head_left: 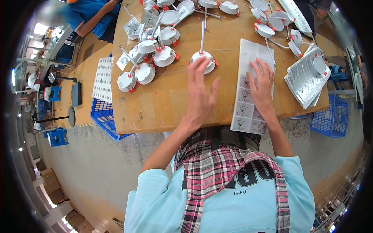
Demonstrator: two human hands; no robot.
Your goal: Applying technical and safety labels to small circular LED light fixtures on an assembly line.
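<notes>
My left hand reaches over the table with fingers stretched out and the thumb apart. Its fingertips overlap the near side of a round white downlight with red clips, whose cable points away from me; whether they touch it I cannot tell. To the right, my right hand lies with bent, spread fingers on a long sheet of printed stickers. That sheet extends past the table's near edge. No item shows in either hand.
Several downlights cluster at the left of the wooden table, and more downlights lie far right. A stack of sticker sheets rests near the right edge. Blue crates flank the table. Another person's arm is at the far left.
</notes>
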